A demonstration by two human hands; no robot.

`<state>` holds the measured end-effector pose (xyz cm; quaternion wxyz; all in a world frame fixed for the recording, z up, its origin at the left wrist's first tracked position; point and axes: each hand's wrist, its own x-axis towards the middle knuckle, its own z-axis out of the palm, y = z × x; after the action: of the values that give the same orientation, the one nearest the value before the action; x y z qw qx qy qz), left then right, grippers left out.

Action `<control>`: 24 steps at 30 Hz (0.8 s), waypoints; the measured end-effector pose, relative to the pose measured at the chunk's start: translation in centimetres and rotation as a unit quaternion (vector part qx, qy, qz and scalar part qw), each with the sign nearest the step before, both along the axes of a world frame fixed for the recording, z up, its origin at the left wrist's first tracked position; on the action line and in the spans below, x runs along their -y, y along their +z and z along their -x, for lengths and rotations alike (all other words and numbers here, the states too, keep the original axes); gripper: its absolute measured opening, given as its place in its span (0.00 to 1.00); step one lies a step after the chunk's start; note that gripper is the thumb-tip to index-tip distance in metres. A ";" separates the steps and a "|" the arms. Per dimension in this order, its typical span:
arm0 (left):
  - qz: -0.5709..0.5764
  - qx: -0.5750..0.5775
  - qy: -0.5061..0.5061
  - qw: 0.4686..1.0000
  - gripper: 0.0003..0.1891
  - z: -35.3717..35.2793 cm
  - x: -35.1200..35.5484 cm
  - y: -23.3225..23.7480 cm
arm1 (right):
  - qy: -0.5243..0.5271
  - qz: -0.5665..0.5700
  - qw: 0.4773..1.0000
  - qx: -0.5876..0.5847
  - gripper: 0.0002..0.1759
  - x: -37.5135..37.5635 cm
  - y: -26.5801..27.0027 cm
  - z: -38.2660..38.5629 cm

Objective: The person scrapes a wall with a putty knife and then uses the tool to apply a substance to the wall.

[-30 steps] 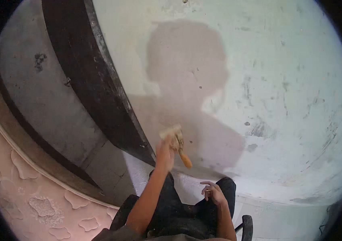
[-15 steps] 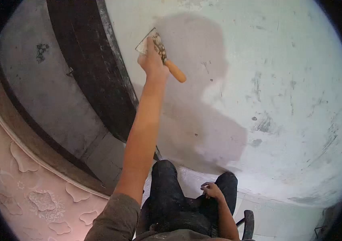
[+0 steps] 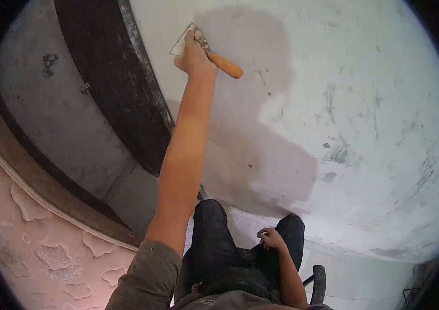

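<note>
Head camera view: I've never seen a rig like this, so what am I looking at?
There is no robot: one camera on a person's head looks forward and down along their bare arms. The left hand reaches out, holding a scraper with an orange-brown handle at the pale wall. Dark smudges and a broad shadow show on the wall. The right hand is near the right knee; I can't tell whether it holds anything. Pink patterned padding shows at lower left.

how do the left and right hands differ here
The left hand grips a scraper; the right hand shows no tool. The left hand is stretched far out at the wall, while the right hand is low, by the right knee. Both are bare.
</note>
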<state>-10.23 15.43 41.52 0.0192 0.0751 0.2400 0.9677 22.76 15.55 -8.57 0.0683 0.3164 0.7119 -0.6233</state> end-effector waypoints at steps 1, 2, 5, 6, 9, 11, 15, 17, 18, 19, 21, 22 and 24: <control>-0.007 -0.036 -0.006 0.999 0.32 0.6 -0.1 -0.3 | 0.003 -0.003 1.000 -0.005 0.15 0.0 0.0 0.0; -0.005 -0.034 -0.006 0.999 0.32 1.0 -0.5 -0.7 | 0.007 -0.007 1.000 -0.011 0.15 0.0 0.0 0.0; 0.000 -0.019 0.012 1.000 0.13 -0.3 -0.2 0.2 | 0.014 -0.009 1.000 -0.003 0.15 0.1 0.2 0.0; 0.003 -0.013 0.021 1.000 0.13 -0.5 -0.1 0.4 | 0.017 -0.008 1.000 -0.002 0.15 0.2 0.4 -0.1; 0.008 0.015 0.031 0.999 0.13 -2.1 0.4 1.1 | 0.020 -0.022 0.999 -0.011 0.15 0.1 0.5 0.0; 0.012 0.036 0.030 0.999 0.13 -2.3 0.6 1.3 | 0.031 -0.053 0.998 -0.019 0.15 0.0 -0.3 0.0; 0.012 -0.017 -0.001 1.000 0.14 -1.0 0.5 0.7 | 0.024 -0.030 0.999 -0.007 0.15 0.1 -0.3 0.0; 0.007 -0.029 -0.006 1.000 0.15 -0.9 0.5 0.5 | 0.011 -0.016 1.000 -0.014 0.14 0.1 -0.6 0.0; 0.004 -0.028 0.003 1.000 0.15 -0.8 0.4 0.5 | 0.011 -0.015 1.000 -0.016 0.14 0.1 -0.1 0.1; 0.001 -0.028 0.012 1.000 0.15 -0.7 0.3 0.4 | 0.020 -0.021 1.000 -0.007 0.15 0.1 0.4 0.1; 0.000 -0.035 0.004 0.999 0.14 -0.4 0.2 0.3 | 0.029 -0.027 0.999 0.002 0.16 0.0 0.4 0.3; -0.002 -0.040 -0.003 0.999 0.14 -0.2 0.1 0.3 | 0.027 -0.031 0.999 -0.003 0.15 -0.1 -0.2 0.3; 0.010 -0.044 -0.007 0.999 0.13 -0.4 0.3 -0.1 | 0.030 -0.034 0.999 -0.008 0.14 0.1 -0.6 0.2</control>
<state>-9.81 15.16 41.41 0.0160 0.1186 0.2495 0.9610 22.59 15.49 -9.20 0.0700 0.2922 0.7421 -0.5992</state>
